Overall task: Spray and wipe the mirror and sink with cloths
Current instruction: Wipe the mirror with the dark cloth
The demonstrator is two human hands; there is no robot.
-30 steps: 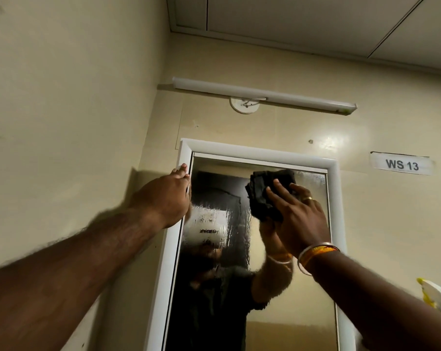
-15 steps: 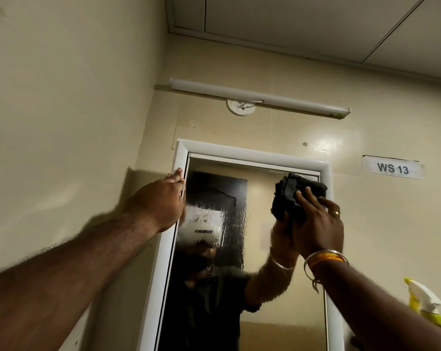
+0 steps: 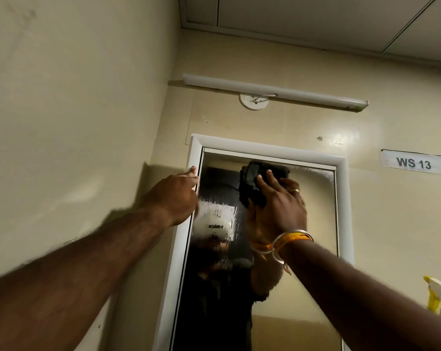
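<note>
A tall mirror [image 3: 308, 249] in a white frame [image 3: 265, 145] hangs on the beige wall ahead. Wet streaks cover its upper left glass. My right hand [image 3: 280, 206] presses a bunched black cloth [image 3: 254, 181] flat against the glass near the top middle, fingers spread over it. My left hand [image 3: 173, 196] rests on the frame's left edge, fingertips on the white rim. The sink is out of view.
A yellow and white spray bottle [image 3: 439, 297] shows at the right edge. Above the mirror runs a tube light [image 3: 275, 95]. A "WS 13" label [image 3: 414, 163] is stuck on the wall to the right. The left wall stands close beside the mirror.
My right hand swept the cloth right across the top of the glass, then back left to the top middle. My left hand stayed on the frame.
</note>
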